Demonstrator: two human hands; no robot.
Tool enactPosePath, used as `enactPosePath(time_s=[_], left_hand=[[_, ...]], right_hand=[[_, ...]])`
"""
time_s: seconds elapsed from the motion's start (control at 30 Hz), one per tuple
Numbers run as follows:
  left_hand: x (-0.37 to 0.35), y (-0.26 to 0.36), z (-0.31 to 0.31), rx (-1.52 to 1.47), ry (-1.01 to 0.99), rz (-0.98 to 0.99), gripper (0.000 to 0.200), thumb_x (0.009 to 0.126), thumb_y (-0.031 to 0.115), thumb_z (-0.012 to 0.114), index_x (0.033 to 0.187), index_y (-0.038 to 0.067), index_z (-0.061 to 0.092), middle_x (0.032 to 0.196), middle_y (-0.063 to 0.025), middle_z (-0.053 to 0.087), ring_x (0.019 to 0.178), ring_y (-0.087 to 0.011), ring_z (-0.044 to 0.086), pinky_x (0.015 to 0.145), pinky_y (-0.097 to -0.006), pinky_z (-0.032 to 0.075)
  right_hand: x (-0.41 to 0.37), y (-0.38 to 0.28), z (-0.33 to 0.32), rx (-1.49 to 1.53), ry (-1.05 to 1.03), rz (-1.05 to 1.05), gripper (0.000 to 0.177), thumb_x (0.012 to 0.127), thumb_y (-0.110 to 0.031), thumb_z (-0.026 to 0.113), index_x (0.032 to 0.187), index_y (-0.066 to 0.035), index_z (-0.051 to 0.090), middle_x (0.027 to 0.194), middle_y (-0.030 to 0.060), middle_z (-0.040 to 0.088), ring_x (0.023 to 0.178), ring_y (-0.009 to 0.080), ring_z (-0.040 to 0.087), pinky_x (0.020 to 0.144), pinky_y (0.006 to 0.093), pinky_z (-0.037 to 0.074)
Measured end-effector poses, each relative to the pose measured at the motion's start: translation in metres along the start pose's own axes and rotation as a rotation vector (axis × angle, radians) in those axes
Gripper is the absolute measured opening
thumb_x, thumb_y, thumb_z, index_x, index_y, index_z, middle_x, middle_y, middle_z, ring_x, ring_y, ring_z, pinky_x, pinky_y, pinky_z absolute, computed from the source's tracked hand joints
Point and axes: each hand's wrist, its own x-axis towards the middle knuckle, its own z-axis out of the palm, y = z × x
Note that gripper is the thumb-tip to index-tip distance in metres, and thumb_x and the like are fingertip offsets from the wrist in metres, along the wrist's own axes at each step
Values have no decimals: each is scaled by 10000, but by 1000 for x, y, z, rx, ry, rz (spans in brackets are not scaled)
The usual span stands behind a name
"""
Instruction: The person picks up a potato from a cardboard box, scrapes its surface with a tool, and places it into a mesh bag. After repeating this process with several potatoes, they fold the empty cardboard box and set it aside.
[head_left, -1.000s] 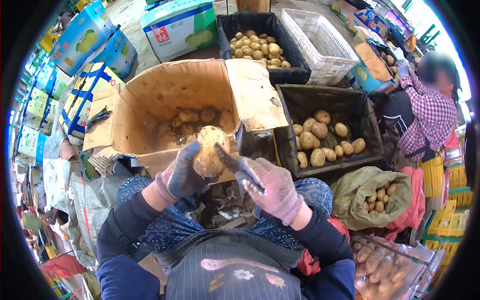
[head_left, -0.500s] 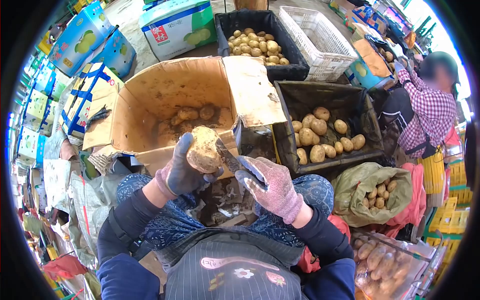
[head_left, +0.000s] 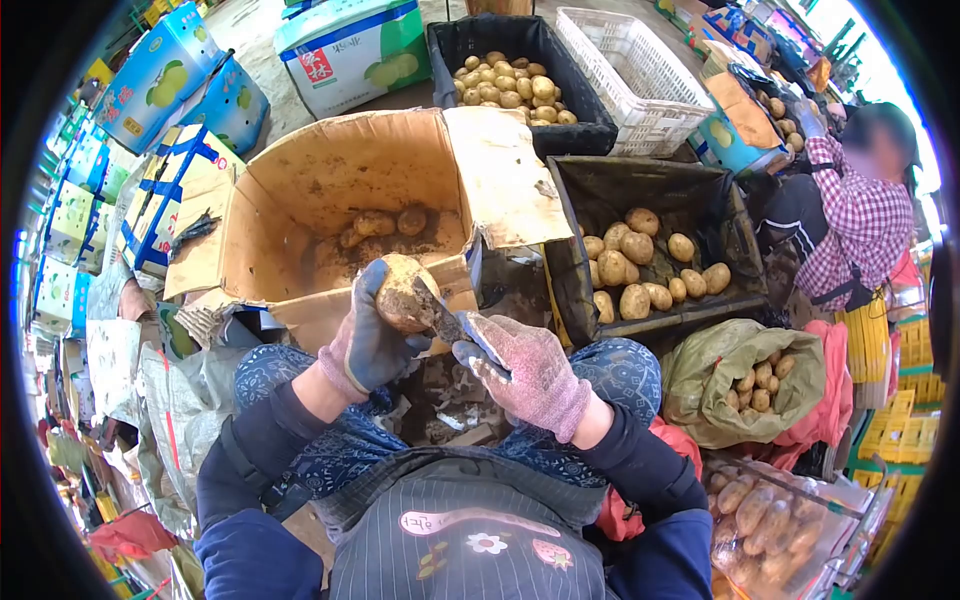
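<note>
My left hand, in a dirty glove, is closed around a large potato and holds it up near the front edge of the cardboard box. Dark soil covers part of the potato's lower side. In my right hand, gloved in pink and grey, is a dirt-covered knife; its blade touches the potato's lower right side, and my fingers hide the handle. A few more potatoes lie among loose soil inside the cardboard box.
To the right stands a black-lined crate with several potatoes. Behind it are another black crate of potatoes and a white basket. A green sack and a clear bag hold potatoes. A person sits at far right.
The potato has turned in my left hand, bringing a soil-covered patch into view. The knife and my right hand have shifted slightly left and lie against the potato's lower side.
</note>
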Motion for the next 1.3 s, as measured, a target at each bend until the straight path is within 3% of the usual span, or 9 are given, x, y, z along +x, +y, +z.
enactPosePath(time_s=[0.1,0.27,0.37,0.53,0.77,0.97,1.03,1.2,1.3], left_hand=[[5,-2,-12,-64,-46,-78,542,857,630,580,1123,159,586,1002,-41,656,886,-187,625,624,-272,496],[-6,-2,-3,-114,-41,-7,569,846,621,613,1154,146,555,998,-26,626,891,-162,609,657,-286,500],[-10,1,-4,-33,-111,23,522,868,590,608,1151,155,553,997,-28,622,902,-164,607,674,-287,498],[-5,-9,-11,204,245,248,511,883,586,593,1150,152,551,1005,-31,614,924,-152,592,738,-304,504],[-7,12,-11,-170,-164,-153,635,827,703,556,1117,139,585,990,-67,628,763,-160,613,474,-176,427],[-3,9,4,-347,-96,-175,626,833,694,548,1116,137,581,986,-78,630,685,-158,580,424,-189,400],[-5,8,4,-206,-97,-126,619,839,685,552,1131,139,562,983,-62,624,690,-146,570,467,-216,431],[-8,1,-9,213,-101,149,636,852,629,590,1213,118,478,1074,-64,589,932,-200,603,746,-295,521],[-16,0,1,406,-15,316,669,859,568,630,1286,110,394,1165,-81,558,1046,-215,578,860,-347,528]], right_hand=[[2,-18,4,-48,-313,-39,437,823,-155,626,1244,-66,554,1012,140,629,842,321,650,698,411,530],[4,-7,5,124,137,3,325,866,-154,625,1171,-43,614,923,166,650,833,346,652,702,395,518],[9,-2,6,177,127,60,334,855,-149,642,1168,-34,618,961,176,653,861,363,645,732,411,516],[9,-16,0,95,-112,17,281,879,-163,617,1136,-49,631,962,181,661,873,354,650,749,397,521],[14,-1,5,181,273,80,277,835,-90,662,1099,-8,647,922,170,673,843,347,664,695,374,531],[10,-15,2,-120,51,-54,388,835,-140,631,1202,-21,591,876,142,615,754,320,635,647,381,532],[3,-18,17,-235,-73,-127,396,828,-152,637,1208,-55,588,868,123,606,727,312,627,631,397,525],[13,1,0,71,335,-12,275,834,-136,691,1088,-44,639,830,150,629,726,337,631,612,385,503],[8,-9,-7,105,172,97,304,832,-134,698,1111,-32,634,872,160,640,735,350,632,626,381,510]])
